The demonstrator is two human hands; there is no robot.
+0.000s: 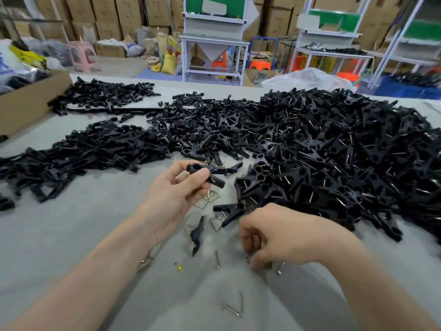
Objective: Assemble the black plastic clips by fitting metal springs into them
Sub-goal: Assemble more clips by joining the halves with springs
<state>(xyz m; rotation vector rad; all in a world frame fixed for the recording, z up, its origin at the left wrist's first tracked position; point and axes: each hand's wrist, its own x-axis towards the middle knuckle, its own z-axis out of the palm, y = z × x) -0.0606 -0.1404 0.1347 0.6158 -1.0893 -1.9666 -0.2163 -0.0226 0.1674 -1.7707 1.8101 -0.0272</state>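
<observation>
My left hand holds a pair of black plastic clip halves between thumb and fingers, raised a little above the grey cloth. My right hand is lower and to the right, knuckles up, with its fingertips curled down onto the cloth and pinching a metal spring. A loose clip half lies between the two hands. Several bent wire springs lie around: a cluster under my left hand, one near the middle, one close to me.
A big heap of clips with springs fitted fills the right side. Unassembled black halves spread across the left and the back. A cardboard box stands at far left. Stools, benches and cartons stand beyond the table.
</observation>
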